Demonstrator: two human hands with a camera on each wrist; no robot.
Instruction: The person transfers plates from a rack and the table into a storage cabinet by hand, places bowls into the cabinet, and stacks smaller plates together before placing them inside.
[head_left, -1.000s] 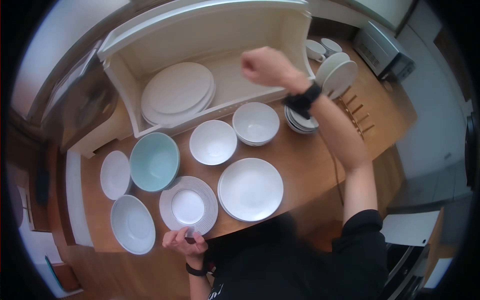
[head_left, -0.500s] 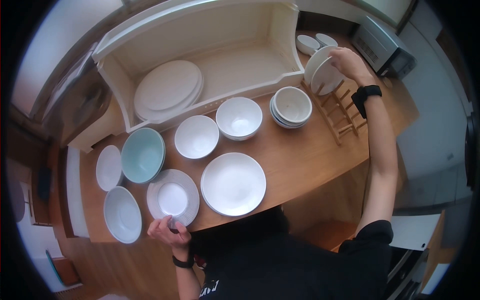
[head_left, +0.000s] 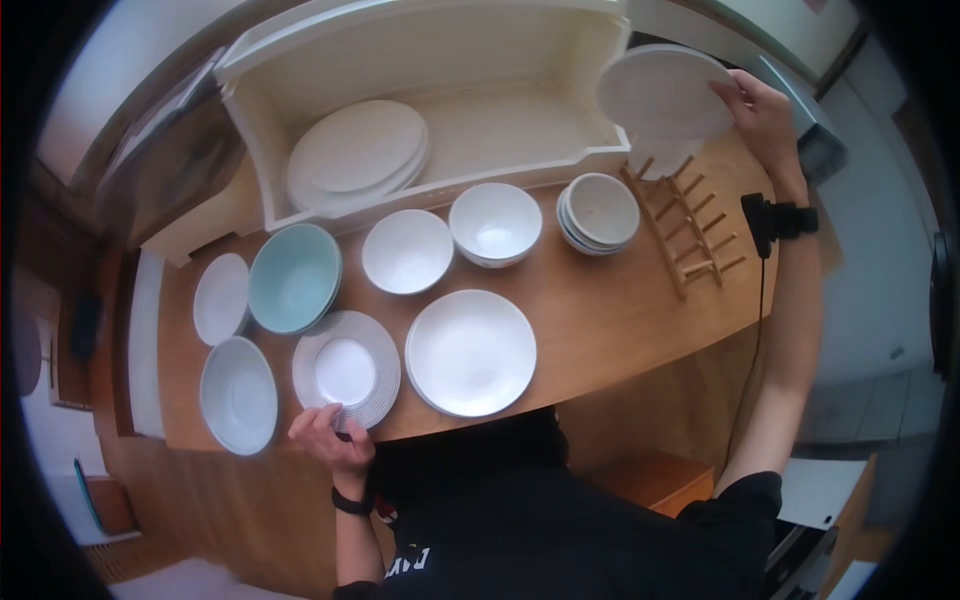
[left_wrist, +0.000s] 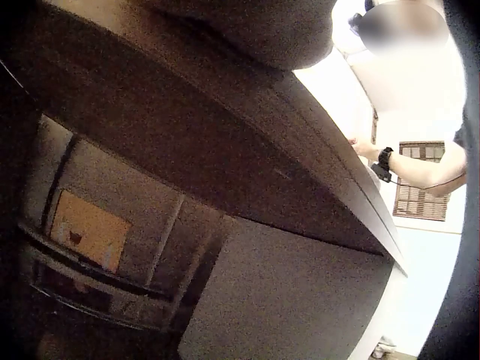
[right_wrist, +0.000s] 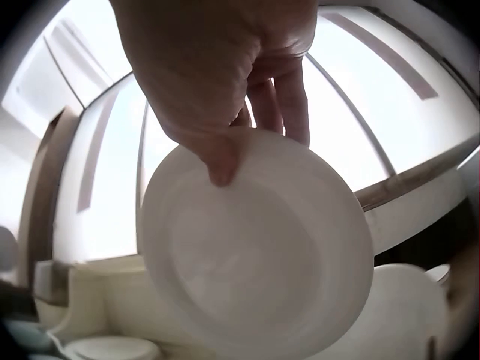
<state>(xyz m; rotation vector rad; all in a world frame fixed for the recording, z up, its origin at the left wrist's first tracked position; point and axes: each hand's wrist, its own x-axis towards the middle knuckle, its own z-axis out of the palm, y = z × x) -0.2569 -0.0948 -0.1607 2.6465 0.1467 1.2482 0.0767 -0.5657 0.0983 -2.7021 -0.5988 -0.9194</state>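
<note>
My right hand (head_left: 765, 115) pinches a white plate (head_left: 660, 95) by its rim, raised above the wooden plate rack (head_left: 690, 225). The right wrist view shows the thumb on the face of the plate (right_wrist: 247, 247) and the fingers behind it. Another white plate (right_wrist: 409, 311) stands behind, partly hidden by the held one. Down at the table's front edge, my left hand (head_left: 338, 445) has loosely bent fingers, its fingertips right at the rim of a striped-rim plate (head_left: 375, 395). In the left wrist view a dark, blurred part of that hand fills the top.
A cream open-fronted cabinet (head_left: 500, 110) holds stacked white plates (head_left: 355, 150) at the back. Before it stand a mint bowl (head_left: 293, 278), white bowls (head_left: 407, 252), a small bowl stack (head_left: 600, 210) and a plate stack (head_left: 472, 353). A toaster oven (head_left: 815, 135) is at the far right.
My right hand has swung right to the rack, taken hold of a white plate and lifted it out. The left hand has stayed by the striped-rim plate.
</note>
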